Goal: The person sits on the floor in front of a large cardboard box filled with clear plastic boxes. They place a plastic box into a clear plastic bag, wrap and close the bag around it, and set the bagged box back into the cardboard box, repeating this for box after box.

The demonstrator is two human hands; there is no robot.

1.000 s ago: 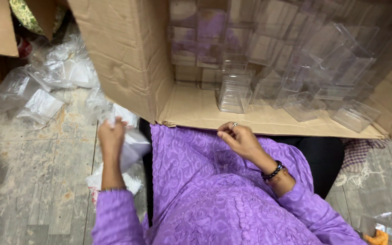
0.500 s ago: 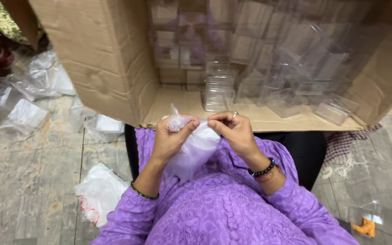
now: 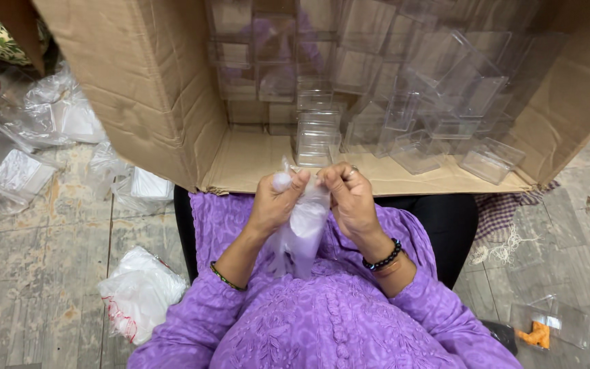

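Purple sleeves and lap fill the near edge, 5 to 7 o'clock. Just above, at centre, both hands meet. The left hand [image 3: 276, 205] pinches the top of a thin clear plastic bag [image 3: 302, 229], fingers closed on it; the right hand [image 3: 349, 198] grips the same top edge, thumb and fingers pressed together. The bag hangs down between the wrists onto the lap; whether anything is inside is hard to say, since the film is crumpled and see-through.

Open room is tight: the hands sit just short of the front flap of the cardboard box [image 3: 151, 102], which lies on its side with its mouth toward the person and spans 10 to 2 o'clock. Bare cardboard on the flap at 11 o'clock of the hands.

Floor is worn, stained wood planks [image 3: 29, 273]. At 8 o'clock, a white plastic packet [image 3: 141, 294] lies near the left elbow. At 4 o'clock, a small clear bag with something orange [image 3: 548, 324]. At 3 o'clock, checked cloth [image 3: 507, 212] with loose string.

Farther, 9 to 10 o'clock: a heap of clear bags [image 3: 35, 137], cut off at the frame's edge.

Deep in the box, clear plastic boxes [image 3: 319, 133], some stacked, some tumbled at 1 o'clock; the back rows blur into glare.
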